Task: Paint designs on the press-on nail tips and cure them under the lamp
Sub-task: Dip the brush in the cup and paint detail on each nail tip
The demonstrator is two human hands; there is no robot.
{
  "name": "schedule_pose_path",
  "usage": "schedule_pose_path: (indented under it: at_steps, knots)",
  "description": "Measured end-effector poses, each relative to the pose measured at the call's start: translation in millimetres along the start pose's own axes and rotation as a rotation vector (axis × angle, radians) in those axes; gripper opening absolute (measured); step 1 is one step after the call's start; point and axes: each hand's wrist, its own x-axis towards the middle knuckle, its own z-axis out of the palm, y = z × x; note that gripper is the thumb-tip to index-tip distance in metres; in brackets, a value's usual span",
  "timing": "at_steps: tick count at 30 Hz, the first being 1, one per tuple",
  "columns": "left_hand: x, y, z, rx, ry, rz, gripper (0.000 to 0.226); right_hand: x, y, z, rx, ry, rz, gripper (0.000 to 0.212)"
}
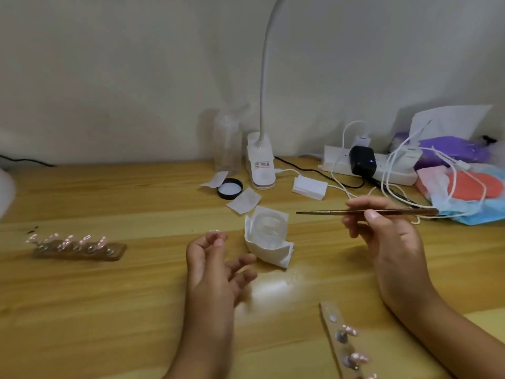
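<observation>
My right hand (388,233) pinches a thin brown nail brush (355,212) that lies level, bristles pointing left above the table. My left hand (216,263) hovers palm-up left of a small clear glass cup (269,224) wrapped in white tissue; its thumb and forefinger pinch a small pink nail tip (214,231). A wooden holder strip (79,248) with several pink nail tips stands at the left. A second wooden strip (341,340) with pink tips lies at the bottom right, by my right forearm.
A white clip lamp (261,165) with a gooseneck stands at the back centre, beside a clear bottle (228,143), a black lid (230,188) and white wipes (244,201). A power strip (369,165) with cables, face masks (470,195) and purple items crowd the back right.
</observation>
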Motion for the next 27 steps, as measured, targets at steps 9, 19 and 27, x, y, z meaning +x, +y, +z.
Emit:
schedule_pose_path:
  at_steps: [9, 19, 27]
  knots:
    - [-15.3, 11.4, 5.0, 0.099, -0.085, -0.044, 0.012, -6.0, -6.1, -3.1, 0.087, -0.048, 0.053, 0.029]
    - [-21.9, 11.0, 8.5, 0.068, -0.171, 0.011, 0.012, -10.3, -7.7, -5.2, -0.002, -0.161, 0.027, 0.028]
    - [-15.8, 6.9, 0.5, 0.001, -0.219, -0.037, 0.012, -17.6, -18.3, -8.0, -0.034, -0.040, -0.007, 0.014]
